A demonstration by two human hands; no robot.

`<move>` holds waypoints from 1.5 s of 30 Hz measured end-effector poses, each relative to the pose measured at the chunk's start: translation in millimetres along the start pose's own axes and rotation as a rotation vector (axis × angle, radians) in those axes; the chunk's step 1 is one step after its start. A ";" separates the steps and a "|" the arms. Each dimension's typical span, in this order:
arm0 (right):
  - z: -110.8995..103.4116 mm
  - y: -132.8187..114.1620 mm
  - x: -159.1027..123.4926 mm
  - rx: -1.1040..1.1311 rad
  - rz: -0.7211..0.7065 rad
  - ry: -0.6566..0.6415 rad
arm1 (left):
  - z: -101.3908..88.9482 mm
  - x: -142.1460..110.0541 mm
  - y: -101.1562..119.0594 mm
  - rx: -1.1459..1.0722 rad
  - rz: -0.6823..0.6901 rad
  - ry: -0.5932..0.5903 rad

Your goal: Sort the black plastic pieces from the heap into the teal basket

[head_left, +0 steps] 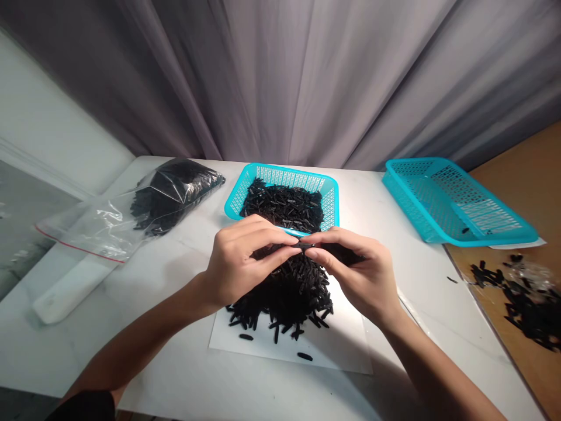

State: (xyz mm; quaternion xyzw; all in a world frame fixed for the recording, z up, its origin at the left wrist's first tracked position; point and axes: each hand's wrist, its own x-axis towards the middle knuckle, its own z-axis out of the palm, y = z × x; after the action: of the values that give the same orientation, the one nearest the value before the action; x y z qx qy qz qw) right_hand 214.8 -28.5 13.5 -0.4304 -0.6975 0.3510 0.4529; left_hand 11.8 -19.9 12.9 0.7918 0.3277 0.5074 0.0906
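Observation:
Between my left hand (245, 257) and my right hand (359, 266) is one small black strip (303, 244), pinched at its two ends by thumbs and fingertips. Both hands are closed on it, above a heap of similar black strips (284, 292). That heap lies on a white sheet (342, 351), with a few single strips near the sheet's front edge. Just beyond my fingers stands a turquoise basket (234, 199) partly filled with more black strips. My fingers hide part of the strip and of the heap.
At left lies a clear zip bag (109, 225) holding many black pieces, over a white flat object (72, 289). A second turquoise basket (416, 207) stands at right with a small dark piece inside. Black pieces (534, 313) and crumpled clear plastic lie on the brown surface. A grey curtain (280, 76) hangs behind.

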 end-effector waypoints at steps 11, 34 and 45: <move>-1.0 -2.7 -2.1 -0.037 -0.051 0.000 | -1.5 1.3 3.9 -0.013 -0.013 0.011; 6.1 -14.0 -10.5 0.195 0.040 -0.014 | 0.9 -4.0 14.8 -0.140 0.034 0.122; 10.2 -8.5 -14.7 0.183 -0.166 0.076 | -2.8 -5.3 15.5 -0.181 0.103 0.084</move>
State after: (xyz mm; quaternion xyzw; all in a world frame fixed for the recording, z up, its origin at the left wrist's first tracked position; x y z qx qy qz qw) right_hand 206.1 -46.2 12.7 -0.3409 -0.6782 0.3579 0.5438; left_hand 14.5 -35.5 17.7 0.7744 0.2428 0.5715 0.1215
